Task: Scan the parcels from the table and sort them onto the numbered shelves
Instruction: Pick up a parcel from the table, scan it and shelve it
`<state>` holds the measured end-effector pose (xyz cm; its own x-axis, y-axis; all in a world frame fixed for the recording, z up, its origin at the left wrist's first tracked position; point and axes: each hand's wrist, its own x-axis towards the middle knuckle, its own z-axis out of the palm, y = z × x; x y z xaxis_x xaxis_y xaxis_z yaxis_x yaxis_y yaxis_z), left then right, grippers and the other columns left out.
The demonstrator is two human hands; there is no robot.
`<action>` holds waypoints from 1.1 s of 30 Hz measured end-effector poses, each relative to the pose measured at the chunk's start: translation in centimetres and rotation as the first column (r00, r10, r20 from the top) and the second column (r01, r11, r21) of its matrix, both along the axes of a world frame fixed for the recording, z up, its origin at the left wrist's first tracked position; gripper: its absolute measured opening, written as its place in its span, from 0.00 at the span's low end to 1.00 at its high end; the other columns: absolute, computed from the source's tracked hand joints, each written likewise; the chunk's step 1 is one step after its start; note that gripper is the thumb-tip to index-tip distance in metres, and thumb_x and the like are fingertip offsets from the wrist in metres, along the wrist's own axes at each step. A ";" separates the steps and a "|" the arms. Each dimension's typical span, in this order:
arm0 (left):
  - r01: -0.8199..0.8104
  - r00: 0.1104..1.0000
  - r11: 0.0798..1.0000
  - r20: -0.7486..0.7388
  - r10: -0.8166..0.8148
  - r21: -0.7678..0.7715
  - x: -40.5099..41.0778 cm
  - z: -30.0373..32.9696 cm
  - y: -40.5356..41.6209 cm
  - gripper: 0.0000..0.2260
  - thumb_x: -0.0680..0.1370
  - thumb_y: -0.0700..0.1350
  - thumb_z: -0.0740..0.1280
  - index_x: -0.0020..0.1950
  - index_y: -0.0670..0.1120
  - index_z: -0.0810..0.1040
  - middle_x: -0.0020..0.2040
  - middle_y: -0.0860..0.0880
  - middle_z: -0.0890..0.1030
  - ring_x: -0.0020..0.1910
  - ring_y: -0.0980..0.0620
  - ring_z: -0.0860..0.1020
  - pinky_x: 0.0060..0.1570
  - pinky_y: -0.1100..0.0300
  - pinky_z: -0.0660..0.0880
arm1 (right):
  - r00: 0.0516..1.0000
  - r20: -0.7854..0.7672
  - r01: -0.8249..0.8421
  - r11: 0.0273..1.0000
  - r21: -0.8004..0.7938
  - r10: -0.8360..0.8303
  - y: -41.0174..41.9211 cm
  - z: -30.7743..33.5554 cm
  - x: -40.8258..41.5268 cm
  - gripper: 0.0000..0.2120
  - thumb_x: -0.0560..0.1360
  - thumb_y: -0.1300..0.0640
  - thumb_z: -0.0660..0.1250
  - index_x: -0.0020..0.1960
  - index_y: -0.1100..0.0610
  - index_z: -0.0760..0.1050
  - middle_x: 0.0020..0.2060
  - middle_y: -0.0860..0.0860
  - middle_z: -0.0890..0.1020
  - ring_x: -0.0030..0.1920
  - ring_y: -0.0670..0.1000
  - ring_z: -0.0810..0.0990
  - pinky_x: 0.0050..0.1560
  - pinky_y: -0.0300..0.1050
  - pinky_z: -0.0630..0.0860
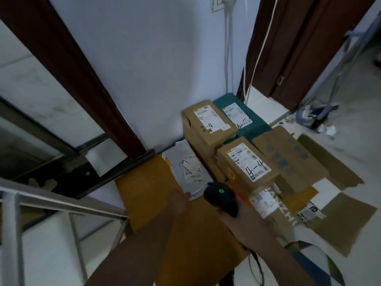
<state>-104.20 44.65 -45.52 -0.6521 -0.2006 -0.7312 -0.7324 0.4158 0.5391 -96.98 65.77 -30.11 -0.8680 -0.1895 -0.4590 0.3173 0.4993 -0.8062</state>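
While gripping the black handheld scanner with a green light [221,198] in the right hand [237,219] and reaching with flat, relaxed fingers of the left hand [178,200] to the grey plastic mailer marked "2-3" [190,172]. Probably early: no parcel visibly shelved, all waiting on the yellow-brown table [148,193]. Counted there: three brown cardboard boxes, one teal parcel [247,118], one mailer.

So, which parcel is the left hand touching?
The flat grey plastic mailer marked 2-3; the left hand reaches its near edge. The others are cardboard boxes.
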 end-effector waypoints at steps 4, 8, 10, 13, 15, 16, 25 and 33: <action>-0.121 0.990 0.984 -0.049 0.128 0.129 -2.1 -4.4 0.7 0.18 0.79 0.44 0.76 0.65 0.38 0.78 0.61 0.44 0.81 0.55 0.45 0.80 0.54 0.53 0.77 | 0.995 0.098 -0.024 0.998 -0.051 0.029 1.6 -1.8 -2.9 0.06 0.78 0.50 0.68 0.52 0.41 0.73 0.28 0.51 0.74 0.27 0.49 0.73 0.32 0.45 0.72; -0.134 0.991 0.991 -0.026 0.133 -0.028 -3.4 -10.7 0.7 0.38 0.66 0.50 0.81 0.72 0.38 0.72 0.70 0.39 0.77 0.66 0.38 0.79 0.65 0.45 0.78 | 0.987 0.151 -0.044 0.993 -0.111 0.060 2.4 -2.7 -5.0 0.07 0.79 0.54 0.68 0.54 0.44 0.74 0.32 0.53 0.74 0.29 0.51 0.72 0.33 0.44 0.71; -0.077 0.995 0.989 0.051 0.084 -0.124 -3.6 -7.1 1.2 0.28 0.78 0.43 0.74 0.73 0.37 0.67 0.69 0.38 0.75 0.66 0.38 0.77 0.64 0.47 0.77 | 0.985 0.165 -0.026 0.989 -0.143 0.050 2.5 -2.8 -5.9 0.08 0.79 0.57 0.68 0.55 0.46 0.74 0.31 0.53 0.76 0.27 0.48 0.73 0.31 0.41 0.72; -0.112 0.991 0.975 0.049 0.124 -0.193 -2.5 -5.1 0.6 0.19 0.82 0.43 0.69 0.71 0.40 0.71 0.64 0.41 0.79 0.58 0.40 0.81 0.57 0.46 0.81 | 0.983 0.182 -0.010 0.987 -0.158 0.039 2.6 -3.0 -6.8 0.09 0.79 0.58 0.69 0.56 0.47 0.74 0.31 0.53 0.78 0.26 0.47 0.75 0.30 0.39 0.73; -0.177 0.982 0.970 0.039 0.186 -0.166 -1.4 -5.3 -0.7 0.17 0.82 0.44 0.67 0.70 0.41 0.75 0.60 0.42 0.82 0.54 0.42 0.82 0.49 0.50 0.82 | 0.981 0.185 -0.036 0.987 -0.156 0.065 2.6 -3.0 -7.2 0.07 0.79 0.58 0.69 0.54 0.49 0.75 0.32 0.54 0.77 0.26 0.47 0.75 0.30 0.39 0.74; -0.253 0.966 0.957 0.020 0.258 -0.143 -0.6 -5.2 -1.3 0.17 0.82 0.45 0.66 0.70 0.42 0.76 0.58 0.42 0.83 0.52 0.42 0.82 0.45 0.52 0.81 | 0.979 0.186 -0.047 0.986 -0.160 0.077 2.5 -3.0 -7.4 0.06 0.79 0.57 0.68 0.54 0.50 0.75 0.31 0.54 0.77 0.25 0.46 0.74 0.30 0.39 0.73; -0.835 0.383 0.303 0.091 0.919 0.458 2.4 -5.2 -6.0 0.15 0.86 0.47 0.64 0.69 0.42 0.75 0.64 0.39 0.80 0.63 0.37 0.80 0.66 0.36 0.76 | 0.975 0.162 -0.123 0.979 -0.163 0.149 1.3 -2.5 -7.3 0.03 0.79 0.55 0.69 0.51 0.52 0.75 0.30 0.53 0.75 0.26 0.48 0.74 0.31 0.42 0.73; -0.820 0.249 0.251 -0.074 0.966 0.514 0.7 1.5 -7.8 0.08 0.89 0.42 0.57 0.64 0.41 0.71 0.60 0.41 0.78 0.54 0.45 0.78 0.60 0.45 0.76 | 0.969 0.119 -0.201 0.970 -0.139 0.218 0.9 -2.0 -5.9 0.04 0.79 0.57 0.68 0.51 0.55 0.74 0.29 0.54 0.76 0.25 0.50 0.74 0.29 0.43 0.73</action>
<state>-103.55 36.85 -44.05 -0.3743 -0.6310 -0.6795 -0.2461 -0.6388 0.7289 -102.85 66.63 -32.10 -0.7359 -0.4240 -0.5280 0.3244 0.4637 -0.8245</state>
